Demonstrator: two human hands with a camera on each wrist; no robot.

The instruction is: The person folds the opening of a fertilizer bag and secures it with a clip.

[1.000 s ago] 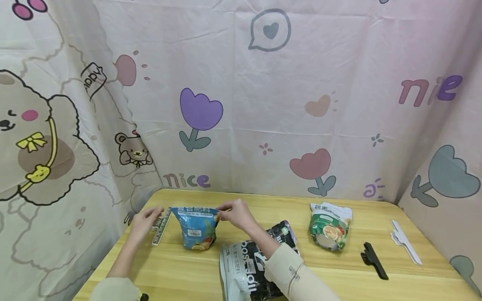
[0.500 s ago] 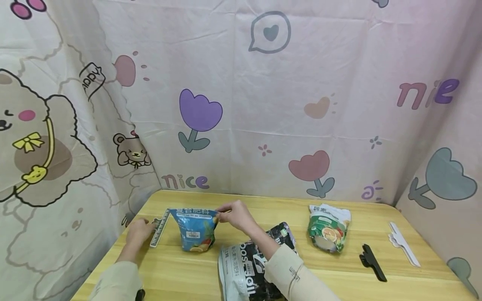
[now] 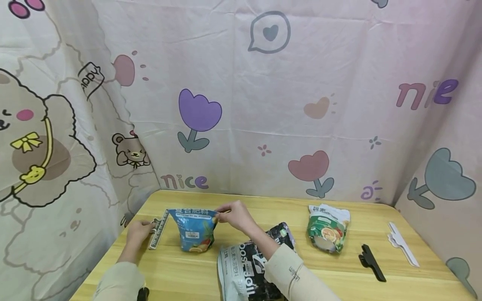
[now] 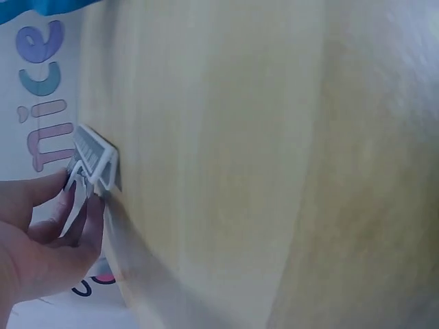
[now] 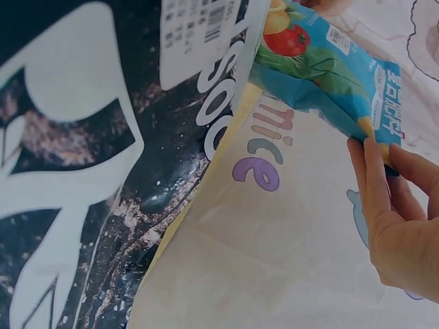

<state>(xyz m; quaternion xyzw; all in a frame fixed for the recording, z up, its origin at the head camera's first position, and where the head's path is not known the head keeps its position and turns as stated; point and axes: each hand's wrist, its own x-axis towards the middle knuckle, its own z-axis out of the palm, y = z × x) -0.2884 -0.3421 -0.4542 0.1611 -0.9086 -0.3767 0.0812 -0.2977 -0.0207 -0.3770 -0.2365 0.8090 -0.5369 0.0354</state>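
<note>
A blue fertilizer bag (image 3: 193, 236) stands upright on the table, its printed front towards me. My right hand (image 3: 239, 217) pinches its top right corner between thumb and fingers, seen closer in the right wrist view on the blue bag (image 5: 322, 68). Left of the bag lies a long bag clip (image 3: 160, 230) with ruler-like markings along its bar. My left hand (image 3: 138, 234) pinches the grip of this clip; in the left wrist view, thumb and fingers squeeze the levers of the clip (image 4: 96, 154). Whether the clip's bars are parted is too small to tell.
A large black and silver bag (image 3: 244, 267) lies under my right forearm. Farther right are a green and white bag (image 3: 328, 230), a black bag clip (image 3: 372, 263) and a white bag clip (image 3: 403, 244). A printed curtain (image 3: 241, 167) hangs behind the wooden table (image 3: 180, 276).
My left hand has come down onto the clip beside the blue bag and taken hold of its grip. The right hand keeps its pinch on the bag's corner.
</note>
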